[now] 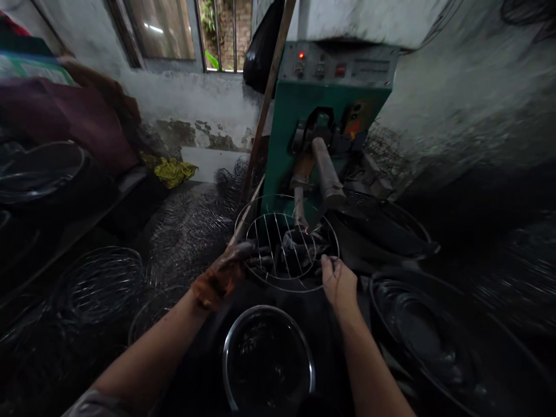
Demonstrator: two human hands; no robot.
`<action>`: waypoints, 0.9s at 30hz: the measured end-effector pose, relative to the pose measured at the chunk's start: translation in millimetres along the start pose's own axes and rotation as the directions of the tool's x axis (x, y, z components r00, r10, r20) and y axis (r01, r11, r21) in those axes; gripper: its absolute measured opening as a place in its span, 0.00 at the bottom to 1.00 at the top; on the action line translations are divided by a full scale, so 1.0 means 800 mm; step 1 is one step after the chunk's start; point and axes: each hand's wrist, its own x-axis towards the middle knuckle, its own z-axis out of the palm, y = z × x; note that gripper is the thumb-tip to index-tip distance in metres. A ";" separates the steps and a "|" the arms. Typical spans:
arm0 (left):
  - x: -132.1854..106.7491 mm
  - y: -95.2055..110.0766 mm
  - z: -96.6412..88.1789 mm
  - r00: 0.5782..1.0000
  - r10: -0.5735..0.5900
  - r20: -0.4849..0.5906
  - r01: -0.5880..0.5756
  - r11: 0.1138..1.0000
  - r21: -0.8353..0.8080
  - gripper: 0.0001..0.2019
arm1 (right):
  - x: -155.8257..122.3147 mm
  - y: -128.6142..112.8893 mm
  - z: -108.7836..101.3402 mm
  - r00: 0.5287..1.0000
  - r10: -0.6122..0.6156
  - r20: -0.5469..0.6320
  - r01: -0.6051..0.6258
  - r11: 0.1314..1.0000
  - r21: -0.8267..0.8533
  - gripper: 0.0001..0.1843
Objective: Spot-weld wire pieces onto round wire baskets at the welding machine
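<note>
A round wire rack (268, 231), with parallel bars across an inner ring and a larger outer ring, is held under the arms of a green spot welder (282, 139). On its left side, my left hand (237, 260), in a dark, orange-cuffed glove, grips the wires; its fingertips reach in among the rings and are hard to make out. My right hand (339, 281), bare, pinches the rack's right edge between thumb and fingers. Close behind the bars, the welder's lower electrode (299, 209) touches or nearly touches the rack; I cannot tell which.
Below the rack is a round basin with a shiny rim (226, 359). Finished-looking wire racks (104, 278) lie at left, beside a heap of wire pieces (191, 226). Large dark pans holding rings (417, 324) stand at right. A yellow cloth (174, 172) lies near the wall.
</note>
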 end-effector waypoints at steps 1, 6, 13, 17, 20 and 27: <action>0.002 -0.002 0.004 0.998 0.002 -0.059 -0.002 1.000 0.002 0.27 | 0.001 0.001 -0.002 1.000 -0.005 0.020 0.006 0.999 -0.035 0.30; 0.012 -0.004 0.023 0.975 -0.024 -0.219 0.032 0.999 0.035 0.21 | 0.007 0.011 -0.008 0.996 -0.032 0.086 0.045 0.987 -0.157 0.24; 0.013 -0.018 0.046 0.958 0.038 -0.283 -0.030 0.999 0.030 0.23 | 0.039 0.001 0.000 0.984 -0.106 0.141 0.147 0.934 -0.326 0.22; 0.042 -0.021 0.056 0.952 0.085 -0.295 -0.073 0.996 0.052 0.22 | 0.070 -0.022 0.009 0.985 -0.069 0.157 0.129 0.902 -0.413 0.21; 0.059 -0.024 0.052 0.936 0.144 -0.321 -0.124 0.989 0.080 0.22 | 0.088 -0.032 0.012 0.984 -0.056 0.168 0.125 0.892 -0.435 0.20; 0.059 -0.033 0.031 0.956 0.079 -0.281 -0.074 0.997 0.029 0.24 | 0.099 -0.037 0.010 0.978 -0.056 0.203 0.148 0.867 -0.475 0.19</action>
